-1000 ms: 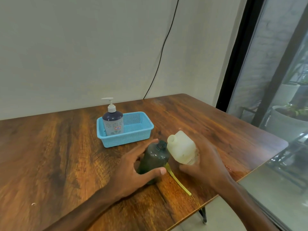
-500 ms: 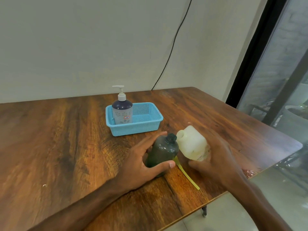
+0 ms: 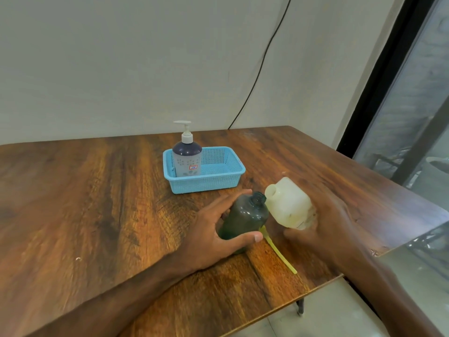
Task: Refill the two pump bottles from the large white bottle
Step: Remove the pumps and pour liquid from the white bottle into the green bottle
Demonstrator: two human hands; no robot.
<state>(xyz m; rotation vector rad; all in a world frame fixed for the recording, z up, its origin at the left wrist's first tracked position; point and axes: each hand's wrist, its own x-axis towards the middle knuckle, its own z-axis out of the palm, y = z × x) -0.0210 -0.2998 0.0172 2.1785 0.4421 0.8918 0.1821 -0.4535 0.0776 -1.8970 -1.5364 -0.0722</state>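
White bottle (image 3: 288, 203): off the table, in the right hand (image 3: 325, 222), tipped on its side with the open neck pointing left. Fingers wrap round its base end from below and behind. The neck sits right at the mouth of the green bottle (image 3: 245, 215); touching or just apart, can't tell. Whether anything is flowing can't be made out.

Green bottle: pump off, threaded mouth open, body tilted so the mouth leans up and right toward the white neck. Left hand (image 3: 211, 234) grips its lower half, thumb across the near side, fingers round the far side. Its base is hidden by the hand, so contact with the table (image 3: 97, 203) is unclear.

Yellow tube (image 3: 279, 254): flat on the table, running from under the green bottle toward the near right edge. Its upper end is hidden behind the bottle.

Pump bottle (image 3: 187, 156): upright in the left end of the blue basket (image 3: 206, 183), white pump fitted, dark top, pale label. The basket sits on the table just behind the hands, apart from both.

Background: black cable (image 3: 257, 69) runs down the wall to the table's far edge. Dark-framed window (image 3: 413, 117) at right.
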